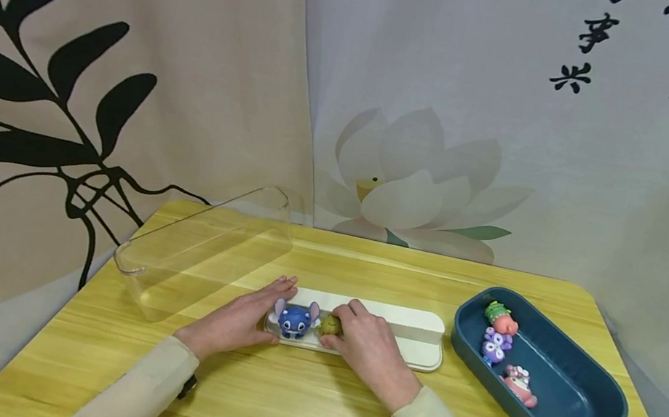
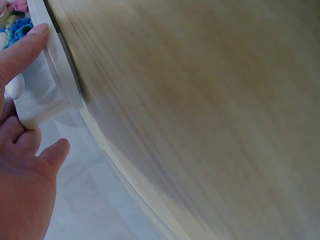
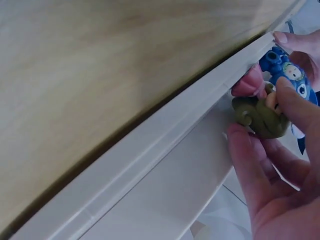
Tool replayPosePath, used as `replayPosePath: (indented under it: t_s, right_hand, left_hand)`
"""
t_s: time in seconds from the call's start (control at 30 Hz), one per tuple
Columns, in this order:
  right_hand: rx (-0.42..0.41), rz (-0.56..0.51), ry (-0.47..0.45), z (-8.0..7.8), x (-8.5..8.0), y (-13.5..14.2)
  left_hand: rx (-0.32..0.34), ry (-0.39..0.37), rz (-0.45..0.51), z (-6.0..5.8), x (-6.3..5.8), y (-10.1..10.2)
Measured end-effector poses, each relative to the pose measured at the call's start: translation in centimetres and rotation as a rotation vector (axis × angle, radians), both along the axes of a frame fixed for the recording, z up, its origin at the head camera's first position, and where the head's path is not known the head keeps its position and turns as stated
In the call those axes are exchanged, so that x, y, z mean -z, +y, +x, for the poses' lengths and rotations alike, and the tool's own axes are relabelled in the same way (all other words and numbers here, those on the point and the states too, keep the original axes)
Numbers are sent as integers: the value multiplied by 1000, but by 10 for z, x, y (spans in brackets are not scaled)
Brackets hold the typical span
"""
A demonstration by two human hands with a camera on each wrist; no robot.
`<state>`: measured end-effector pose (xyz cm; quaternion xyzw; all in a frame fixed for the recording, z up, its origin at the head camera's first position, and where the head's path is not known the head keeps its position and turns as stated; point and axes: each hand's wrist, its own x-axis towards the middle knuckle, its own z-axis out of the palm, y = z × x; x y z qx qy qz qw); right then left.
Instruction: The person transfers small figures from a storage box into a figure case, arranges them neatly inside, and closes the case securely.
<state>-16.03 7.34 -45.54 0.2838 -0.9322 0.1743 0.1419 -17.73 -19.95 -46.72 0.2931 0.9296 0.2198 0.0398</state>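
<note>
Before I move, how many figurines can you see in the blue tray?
3, along the left side of the blue tray: a green-topped pink figurine farthest, a purple figurine next, a pink figurine nearest. Others may be hidden.

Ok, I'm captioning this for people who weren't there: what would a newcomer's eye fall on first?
Probably the big-eared blue figurine at the left end of the white stand, with the right hand pinching a green figurine beside it. Next, likely the dark blue tray on the right, with colourful figures along its left side, and the large clear cover on the left.
</note>
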Motion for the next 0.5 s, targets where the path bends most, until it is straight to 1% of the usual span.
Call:
replayPosePath:
  t_s: [0.23,0.5]
  right_hand:
    - [-4,12,5,1,0,2]
    - [-30,6,12,0,-2,2]
  left_hand:
    - [-2,-10,4,0,0,0]
    - [-1,-6,8,0,-1,0]
